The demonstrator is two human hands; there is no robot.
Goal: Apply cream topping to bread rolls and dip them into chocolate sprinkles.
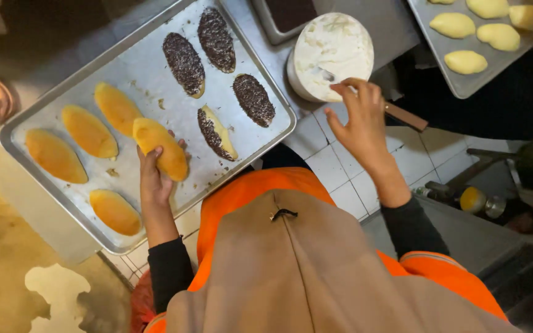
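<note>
My left hand (154,176) grips a plain golden oval bun (161,147) just above the metal baking tray (149,74). On that tray lie several plain buns (87,131) at the left and several buns coated in dark chocolate sprinkles (184,63) at the right. My right hand (360,117) holds the wooden handle of a knife (406,116), whose blade rests in a white tub of pale cream (331,52).
A second tray (464,83) with pale buns (453,25) sits at the top right. A dark rectangular pan (288,15) is behind the tub. White floor tiles (334,166) show below. A small yellow-capped container (473,198) stands at the right.
</note>
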